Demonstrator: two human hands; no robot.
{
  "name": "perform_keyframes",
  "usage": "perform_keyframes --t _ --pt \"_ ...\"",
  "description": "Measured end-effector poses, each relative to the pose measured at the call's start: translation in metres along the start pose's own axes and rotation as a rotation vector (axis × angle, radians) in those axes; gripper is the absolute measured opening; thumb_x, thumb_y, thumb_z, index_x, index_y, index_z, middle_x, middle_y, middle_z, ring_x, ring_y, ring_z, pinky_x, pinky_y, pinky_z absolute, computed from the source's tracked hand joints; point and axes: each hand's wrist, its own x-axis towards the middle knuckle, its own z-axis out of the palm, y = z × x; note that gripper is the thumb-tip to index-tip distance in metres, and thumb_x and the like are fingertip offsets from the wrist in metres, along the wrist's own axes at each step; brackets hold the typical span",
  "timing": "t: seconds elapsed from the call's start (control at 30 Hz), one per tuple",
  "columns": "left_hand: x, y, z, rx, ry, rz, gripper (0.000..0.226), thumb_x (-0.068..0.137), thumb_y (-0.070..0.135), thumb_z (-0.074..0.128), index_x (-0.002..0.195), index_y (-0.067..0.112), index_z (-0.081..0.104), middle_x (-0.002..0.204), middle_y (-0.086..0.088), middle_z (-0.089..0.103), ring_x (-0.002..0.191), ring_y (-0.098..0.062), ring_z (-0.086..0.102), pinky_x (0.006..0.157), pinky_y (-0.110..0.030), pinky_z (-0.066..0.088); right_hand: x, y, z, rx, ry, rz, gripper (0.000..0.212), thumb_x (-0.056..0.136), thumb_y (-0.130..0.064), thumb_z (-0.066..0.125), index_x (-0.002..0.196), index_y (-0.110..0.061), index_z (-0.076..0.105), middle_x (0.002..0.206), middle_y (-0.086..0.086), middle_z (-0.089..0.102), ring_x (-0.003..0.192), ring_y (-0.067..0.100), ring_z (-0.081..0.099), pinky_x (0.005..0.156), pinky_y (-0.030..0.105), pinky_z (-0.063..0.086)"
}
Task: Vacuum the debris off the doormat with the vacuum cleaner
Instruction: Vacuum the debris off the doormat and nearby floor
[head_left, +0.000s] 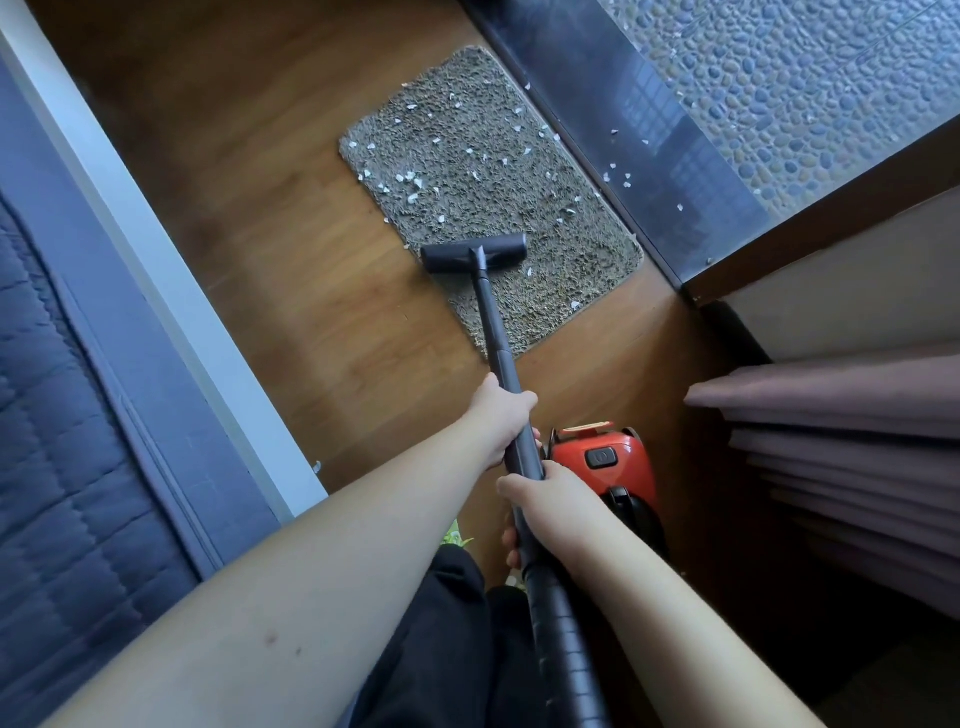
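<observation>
A grey-brown shaggy doormat (467, 171) lies on the wooden floor, strewn with several white scraps of debris (413, 182). The vacuum's black floor nozzle (474, 252) sits on the mat's near part, at its left edge. A black wand (491, 317) runs back from the nozzle to me. My left hand (501, 423) grips the wand higher up. My right hand (540, 501) grips it lower, just above the ribbed black hose (563, 639). The red vacuum body (605, 460) stands on the floor right of my hands.
A dark door threshold (628, 140) with a few white scraps runs along the mat's right side, with pebbled paving (779, 93) beyond. A bed with a blue quilt (57, 467) fills the left. Folded purple curtains (852, 441) hang at the right. Wooden floor (291, 260) lies between.
</observation>
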Motion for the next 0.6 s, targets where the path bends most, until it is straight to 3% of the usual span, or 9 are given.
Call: perform_keyframes --t 0.13,0.27,0.43,0.6 --pt "-0.012 -0.006 0.025 0.034 -0.061 -0.003 0.059 0.091 0.014 0.054 0.144 0.023 0.029 0.110 -0.019 0.056 0.057 -0.026 0.061 0.054 -0.036 0.056 -0.014 0.015 -0.016 0.031 0.040 0.012 0.018 0.088 -0.012 0.052 0.105 -0.006 0.049 0.049 0.008 0.053 0.038 0.022 0.050 0.041 0.027 0.045" --pt "-0.023 -0.009 0.052 0.115 -0.103 -0.029 0.058 0.083 0.023 0.058 0.134 0.015 0.034 0.116 -0.020 0.058 0.080 -0.034 0.067 0.075 -0.049 0.061 -0.020 0.030 -0.036 0.161 0.076 0.040 0.014 0.090 -0.010 0.054 0.101 -0.005 0.048 0.059 0.013 0.049 0.037 0.020 0.048 0.041 0.026 0.044" --pt "-0.030 -0.017 0.074 0.143 -0.132 -0.042 0.083 0.074 0.030 0.058 0.149 0.024 0.023 0.120 -0.017 0.058 0.098 -0.038 0.068 0.082 -0.050 0.059 -0.025 0.045 -0.050 0.158 0.093 0.032 0.014 0.090 -0.011 0.055 0.100 -0.005 0.047 0.048 0.009 0.052 0.042 0.024 0.048 0.045 0.030 0.044" --pt "-0.025 -0.025 0.067 0.093 -0.128 -0.036 0.072 0.091 0.015 0.054 0.153 0.024 0.019 0.117 -0.022 0.060 0.058 -0.024 0.063 0.054 -0.035 0.057 -0.029 0.046 -0.042 0.118 0.078 0.021 0.016 0.091 -0.010 0.052 0.105 -0.009 0.046 0.052 0.010 0.053 0.042 0.024 0.052 0.044 0.031 0.049"
